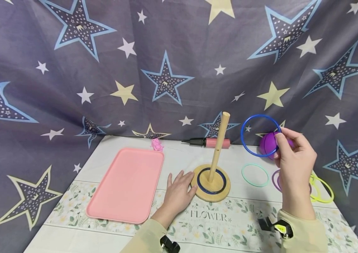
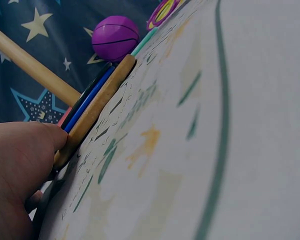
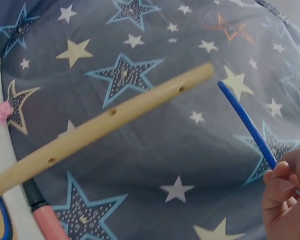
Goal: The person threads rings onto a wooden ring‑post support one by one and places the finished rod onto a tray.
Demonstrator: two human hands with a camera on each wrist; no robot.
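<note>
Blue ring (image 3: pixel 247 123), one: pinched at its edge between the thumb and curled fingers of the right hand (image 1: pixel 297 158), held in the air to the right of the wooden post (image 1: pixel 219 144), apart from it. Post, pale wood, one: fixed on a round wooden base (image 1: pixel 205 182); three small holes are shown along its length in the right wrist view. Around its foot, two rings are stacked on the base: a dark ring (image 2: pixel 87 93) above, a second blue ring (image 2: pixel 92 97) below. Left hand (image 1: pixel 180 191): laid palm down on the cloth (image 1: pixel 80 172) with fingers extended and slightly spread, the base being touched at its left edge. Right side of the table: a turquoise ring (image 2: pixel 144 41) lying flat, a purple ring (image 1: pixel 273 178) partly hidden by the right wrist, yellow rings (image 1: pixel 323 201) just beyond it, and a purple ball (image 2: pixel 115 39), marked with black lines, set near the back. Behind the post: a black-and-pink pump (image 1: pixel 210 142), lying on its side. Left side: a pink tray (image 1: pixel 126 186), with a small pink toy (image 1: pixel 157 144) placed by its far right corner. Backdrop: a grey-blue curtain (image 1: pixel 109 63), printed with stars.
</note>
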